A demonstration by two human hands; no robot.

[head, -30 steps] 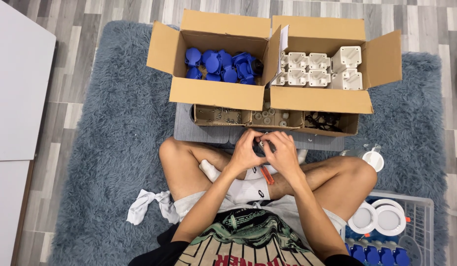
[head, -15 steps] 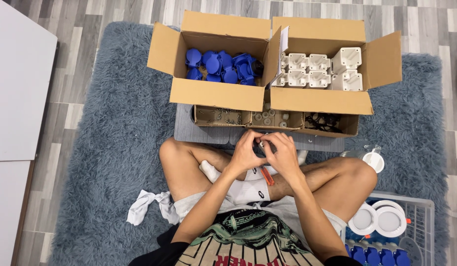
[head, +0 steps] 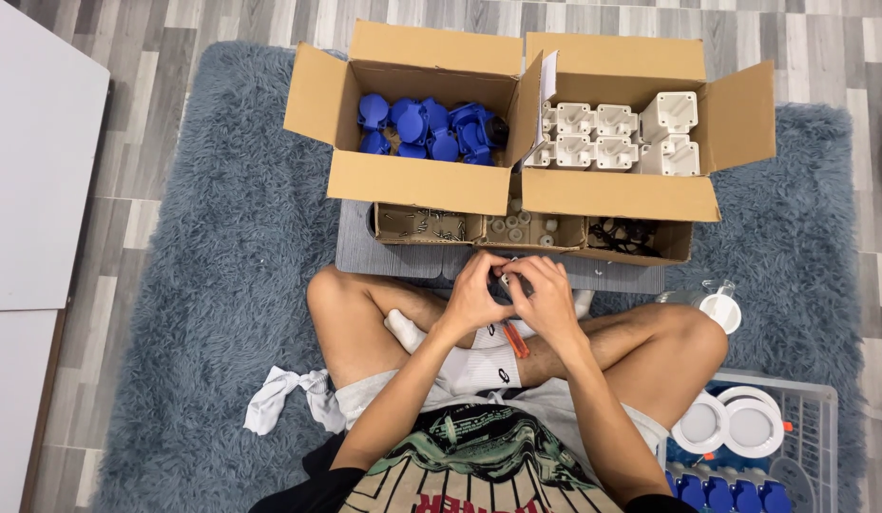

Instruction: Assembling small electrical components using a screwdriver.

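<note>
— Anything new at the small pale part [head: 505, 279]?
— Barely. Pinched between both hands, above the crossed shins and just in front of the low tray. Mostly hidden by fingers; shape impossible to tell.
— Left hand [head: 471, 294]?
— Curled tight around the part from its side, fingers closed on it. Same grip as half a second ago.
— Right hand [head: 546, 299]?
— Also closed on it, fingertips meeting the left hand's. Possibly turned a touch since a second ago; hard to be sure at that size. Reads as fitting or twisting something small, still mid-step.
— Under the hands?
— White sock [head: 479, 366], and an orange-handled tool [head: 515, 339] lying against it, untouched, exactly where it lay before.
— Further out?
— Shallow divided tray [head: 531, 231] with screws and small bits, resting on a grey board [head: 365, 256]. Behind it two open cartons: blue caps in the left carton [head: 417, 180], white housings in the right carton [head: 617, 195]. Nothing shifted there.
— Edges?
— Crumpled white cloth [head: 284, 394] on the shaggy grey rug [head: 213, 247]; wire basket [head: 812, 408] with white discs and blue pieces by the right knee. All as earlier.
</note>
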